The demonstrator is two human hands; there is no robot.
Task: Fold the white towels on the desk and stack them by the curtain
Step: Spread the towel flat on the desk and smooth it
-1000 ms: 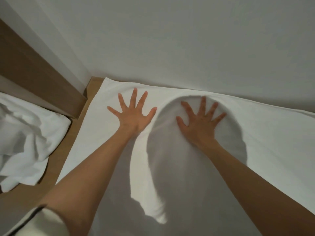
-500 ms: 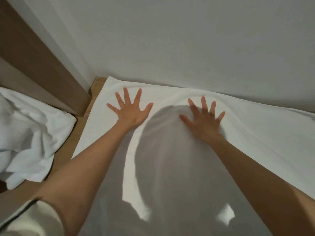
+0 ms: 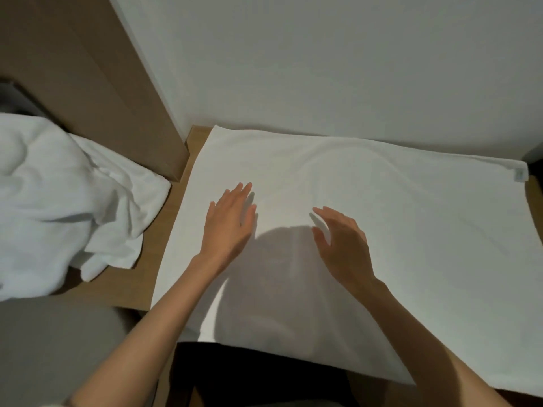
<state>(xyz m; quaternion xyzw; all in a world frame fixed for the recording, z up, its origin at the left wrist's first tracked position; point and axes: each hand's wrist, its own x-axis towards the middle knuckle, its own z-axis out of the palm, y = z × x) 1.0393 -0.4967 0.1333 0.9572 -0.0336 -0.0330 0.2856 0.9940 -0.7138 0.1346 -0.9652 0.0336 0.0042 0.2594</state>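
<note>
Spread towel [image 3: 382, 230] lies flat on desk [image 3: 164, 239], ready for folding. Left hand [image 3: 229, 221] and right hand [image 3: 343, 245] hover open-palmed, gripping nothing (apparently smoothing creases).

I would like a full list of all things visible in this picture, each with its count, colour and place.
flat white cloth towel: one, white, spread over the desk against the wall, a small tag at its far right corner
crumpled white cloth towel: one heap, white, at the left, beside the flat towel
light brown wooden desk: one, brown, under both towels, bare strip between them
brown wooden panel: one, brown, upright at the far left
pale plain wall: one, whitish, behind the desk
left hand: one, fingers straight, on or just above the flat towel, grip empty
right hand: one, fingers slightly curled, over the flat towel, grip empty
</note>
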